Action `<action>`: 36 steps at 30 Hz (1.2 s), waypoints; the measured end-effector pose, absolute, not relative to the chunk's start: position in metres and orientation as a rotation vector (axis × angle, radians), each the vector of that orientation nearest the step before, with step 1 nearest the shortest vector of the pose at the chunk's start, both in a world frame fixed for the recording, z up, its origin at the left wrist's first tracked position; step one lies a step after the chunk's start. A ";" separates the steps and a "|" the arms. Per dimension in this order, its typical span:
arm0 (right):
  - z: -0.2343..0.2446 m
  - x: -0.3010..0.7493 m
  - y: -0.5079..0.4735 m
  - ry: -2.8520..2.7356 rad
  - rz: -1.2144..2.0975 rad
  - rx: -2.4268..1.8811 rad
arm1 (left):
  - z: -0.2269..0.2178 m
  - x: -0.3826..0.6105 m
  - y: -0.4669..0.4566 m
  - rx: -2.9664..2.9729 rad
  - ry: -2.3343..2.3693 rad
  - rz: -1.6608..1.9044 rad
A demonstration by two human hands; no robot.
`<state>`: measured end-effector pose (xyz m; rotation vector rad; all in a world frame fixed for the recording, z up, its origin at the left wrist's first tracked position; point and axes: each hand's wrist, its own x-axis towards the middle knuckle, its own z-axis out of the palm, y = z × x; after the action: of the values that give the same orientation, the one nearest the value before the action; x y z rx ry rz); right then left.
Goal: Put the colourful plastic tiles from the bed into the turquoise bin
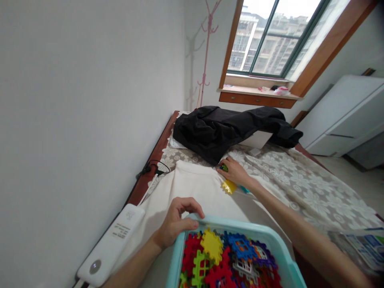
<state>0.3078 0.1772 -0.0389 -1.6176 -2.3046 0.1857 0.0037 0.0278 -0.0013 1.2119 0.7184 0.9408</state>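
Note:
My left hand (181, 221) grips the far left corner of a light turquoise plastic bin (258, 228), thumb over the rim. Inside lie several interlocking plastic building pieces in red, yellow, green, blue, purple and white; a yellow piece (212, 245) is on top. Farther away, my right hand (235, 171) is closed around a green building piece (224, 168), with something dark blue beside it partly hidden by the fingers. Just below that hand, another yellow piece (229, 186) rests on the white cloth (195, 184). A teal piece (245, 189) shows partly from under my right forearm.
A black garment (228, 128) lies across the far end of the floral-covered bed (306, 180). At the left edge are a white box-shaped device (112, 244) and a black cable (160, 172). A pink coat stand (207, 52) stands by the window. Printed packaging (364, 244) lies at right.

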 end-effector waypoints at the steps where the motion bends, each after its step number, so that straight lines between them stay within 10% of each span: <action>1: -0.040 0.307 0.178 -2.294 0.200 -1.609 | -0.002 0.004 0.028 1.211 0.719 0.940; 20: -0.042 0.324 0.091 -2.532 -0.015 -1.178 | 0.001 0.002 0.022 1.221 0.778 0.968; 36: -0.035 0.373 0.091 -2.011 0.307 -1.609 | 0.005 0.007 0.024 1.147 0.775 0.947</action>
<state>0.3726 0.0911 -0.0353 -1.6094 -2.0114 0.3071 0.0070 0.0240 0.0050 1.1471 0.7755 0.9473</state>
